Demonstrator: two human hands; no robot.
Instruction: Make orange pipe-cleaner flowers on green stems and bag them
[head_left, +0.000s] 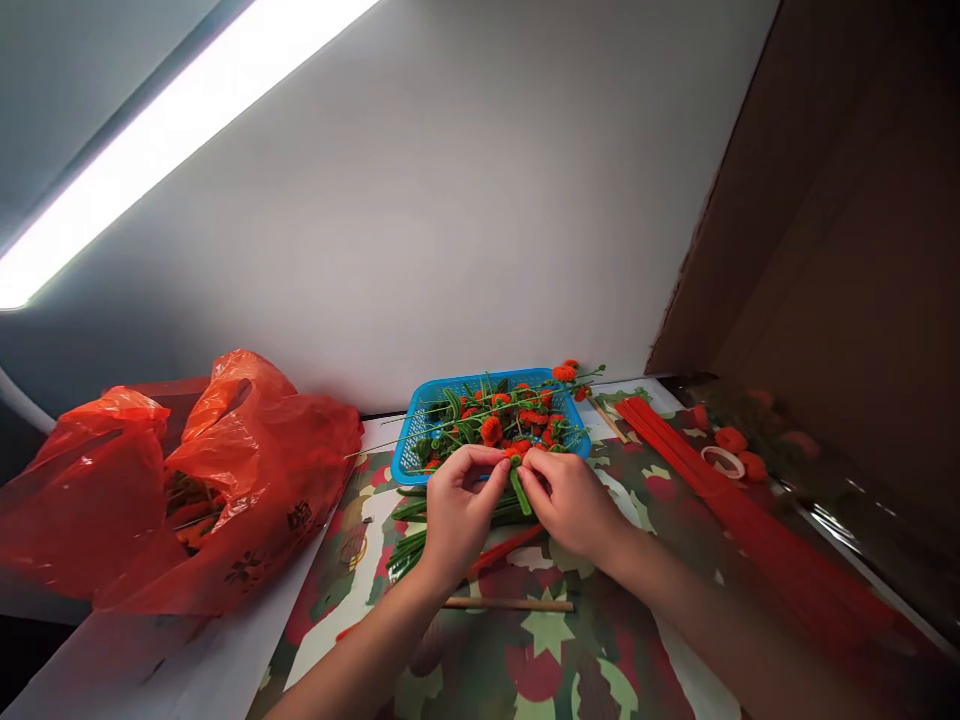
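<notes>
Flower piece, small, orange at the top, pinched between the fingertips, just in front of the basket's near edge and above the desk. Green strip hangs from it; long axis runs down toward the wearer, its free end tilted slightly to the right. Left hand meets the upper end from the left, thumb and forefinger pressed together at the tips. Right hand meets it from the other side, fingertips also closed in; of the 2 hands, this is the nearer to the strip's free end, which lies just beside its fingers. Exact split of grip hidden behind fingertips. Beyond the hands, blue basket holds more orange flowers on leafy green stems, some poking over the rim. Under the hands, green strips lie on the patterned desk; nearer the wearer, 1 wooden stick lies crosswise. Farther right, red strips slant away, with a pale ring beside them. Far left, red plastic bag, mouth gaping, well apart from the hands.
</notes>
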